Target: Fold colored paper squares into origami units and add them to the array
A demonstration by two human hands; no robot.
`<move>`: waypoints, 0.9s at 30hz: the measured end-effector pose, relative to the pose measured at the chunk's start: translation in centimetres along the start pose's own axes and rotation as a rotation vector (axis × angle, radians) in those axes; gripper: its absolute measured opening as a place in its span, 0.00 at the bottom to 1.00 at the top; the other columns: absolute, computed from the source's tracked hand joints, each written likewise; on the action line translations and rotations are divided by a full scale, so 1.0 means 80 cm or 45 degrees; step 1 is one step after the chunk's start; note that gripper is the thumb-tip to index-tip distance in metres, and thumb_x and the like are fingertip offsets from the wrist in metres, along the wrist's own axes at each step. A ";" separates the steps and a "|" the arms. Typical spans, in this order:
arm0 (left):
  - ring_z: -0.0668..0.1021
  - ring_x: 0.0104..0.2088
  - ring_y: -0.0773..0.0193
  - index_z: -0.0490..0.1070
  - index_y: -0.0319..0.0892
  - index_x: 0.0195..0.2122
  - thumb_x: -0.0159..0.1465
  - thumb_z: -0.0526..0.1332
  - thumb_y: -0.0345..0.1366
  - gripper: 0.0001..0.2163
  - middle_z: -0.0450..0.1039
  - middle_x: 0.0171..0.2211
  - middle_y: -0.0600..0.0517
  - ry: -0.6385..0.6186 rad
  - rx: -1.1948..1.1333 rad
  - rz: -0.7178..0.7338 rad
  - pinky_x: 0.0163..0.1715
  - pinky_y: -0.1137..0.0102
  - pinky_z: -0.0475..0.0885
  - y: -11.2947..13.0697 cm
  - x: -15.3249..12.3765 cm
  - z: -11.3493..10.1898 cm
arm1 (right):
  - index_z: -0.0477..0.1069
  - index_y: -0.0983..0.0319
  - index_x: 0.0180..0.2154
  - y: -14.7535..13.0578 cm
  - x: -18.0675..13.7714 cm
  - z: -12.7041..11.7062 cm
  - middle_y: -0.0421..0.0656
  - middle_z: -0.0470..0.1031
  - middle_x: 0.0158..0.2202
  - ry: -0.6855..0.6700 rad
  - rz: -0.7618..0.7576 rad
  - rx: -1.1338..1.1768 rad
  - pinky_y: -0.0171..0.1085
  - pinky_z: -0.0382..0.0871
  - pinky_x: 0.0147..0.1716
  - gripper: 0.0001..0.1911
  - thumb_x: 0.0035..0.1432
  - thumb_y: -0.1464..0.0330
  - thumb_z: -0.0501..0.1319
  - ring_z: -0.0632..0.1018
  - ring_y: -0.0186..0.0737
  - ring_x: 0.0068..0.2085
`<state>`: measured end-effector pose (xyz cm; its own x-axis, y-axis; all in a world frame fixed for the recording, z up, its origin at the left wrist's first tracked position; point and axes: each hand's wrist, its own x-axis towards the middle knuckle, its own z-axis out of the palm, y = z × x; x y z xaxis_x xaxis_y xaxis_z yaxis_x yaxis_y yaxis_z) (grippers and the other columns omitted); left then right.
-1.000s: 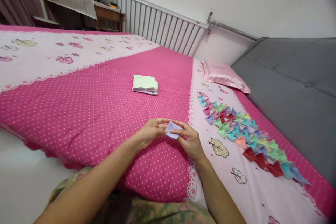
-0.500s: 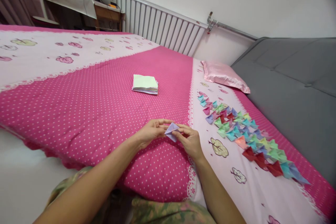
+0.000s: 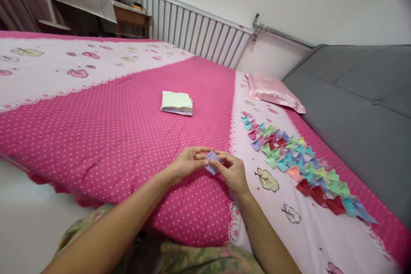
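Folded paper: small lilac piece point(image 3: 212, 162), creased into angled flaps, lower centre of the frame, just above the bed.
Left hand: point(image 3: 187, 162) fingers curled, pinching the paper's left edge.
Right hand: point(image 3: 233, 173) fingertips pressed on the paper's right side.
Bed: point(image 3: 112, 115) pink polka-dot cloth, lace trim.
Paper stack: point(image 3: 177, 102) flat squares, pale green on top, centre.
Folded pieces: point(image 3: 298, 162) multicoloured pointed shapes, in a row at right.
Pillow: point(image 3: 272, 92) glossy pink satin.

The bed point(image 3: 96, 128) is covered with a pink dotted sheet. A paper stack point(image 3: 177, 102), a pink pillow point(image 3: 272, 93) and a row of folded paper shapes point(image 3: 298, 165) are laid on it.
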<state>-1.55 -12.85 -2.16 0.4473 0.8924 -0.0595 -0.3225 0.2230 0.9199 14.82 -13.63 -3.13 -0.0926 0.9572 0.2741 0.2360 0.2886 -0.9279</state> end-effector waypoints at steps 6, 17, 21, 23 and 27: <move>0.78 0.33 0.62 0.69 0.33 0.45 0.50 0.67 0.33 0.21 0.76 0.36 0.40 0.000 0.013 -0.004 0.37 0.68 0.68 -0.001 -0.001 -0.002 | 0.66 0.61 0.30 0.009 0.002 0.003 0.36 0.68 0.25 0.197 0.068 0.232 0.30 0.66 0.25 0.16 0.39 0.66 0.69 0.71 0.32 0.26; 0.75 0.23 0.66 0.73 0.34 0.34 0.46 0.68 0.37 0.16 0.76 0.25 0.46 0.082 0.207 0.004 0.25 0.73 0.66 -0.008 0.003 0.000 | 0.68 0.63 0.32 0.006 0.000 0.002 0.37 0.69 0.25 0.091 0.148 0.314 0.31 0.68 0.25 0.16 0.40 0.66 0.69 0.72 0.32 0.26; 0.71 0.19 0.70 0.73 0.34 0.23 0.46 0.68 0.39 0.12 0.72 0.19 0.50 0.084 0.354 0.002 0.20 0.76 0.61 -0.012 0.004 -0.003 | 0.69 0.63 0.31 0.003 0.000 0.001 0.37 0.70 0.24 0.058 0.178 0.354 0.30 0.68 0.25 0.16 0.38 0.67 0.70 0.72 0.32 0.26; 0.69 0.17 0.72 0.72 0.34 0.21 0.47 0.67 0.40 0.12 0.71 0.17 0.51 0.077 0.374 0.015 0.18 0.76 0.58 -0.011 0.003 -0.002 | 0.70 0.62 0.31 0.001 0.000 0.001 0.37 0.71 0.24 0.042 0.201 0.366 0.31 0.69 0.26 0.16 0.37 0.67 0.70 0.73 0.32 0.26; 0.67 0.16 0.72 0.73 0.34 0.21 0.47 0.66 0.42 0.13 0.70 0.17 0.50 0.101 0.377 0.054 0.17 0.75 0.56 -0.007 0.002 0.000 | 0.71 0.64 0.27 0.002 0.001 0.001 0.39 0.73 0.23 -0.008 0.257 0.338 0.32 0.69 0.24 0.13 0.38 0.64 0.69 0.74 0.34 0.24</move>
<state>-1.28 -12.86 -2.67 0.3680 0.9290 -0.0381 -0.0768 0.0712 0.9945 14.80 -13.54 -3.29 -0.0763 0.9941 0.0775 -0.0102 0.0769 -0.9970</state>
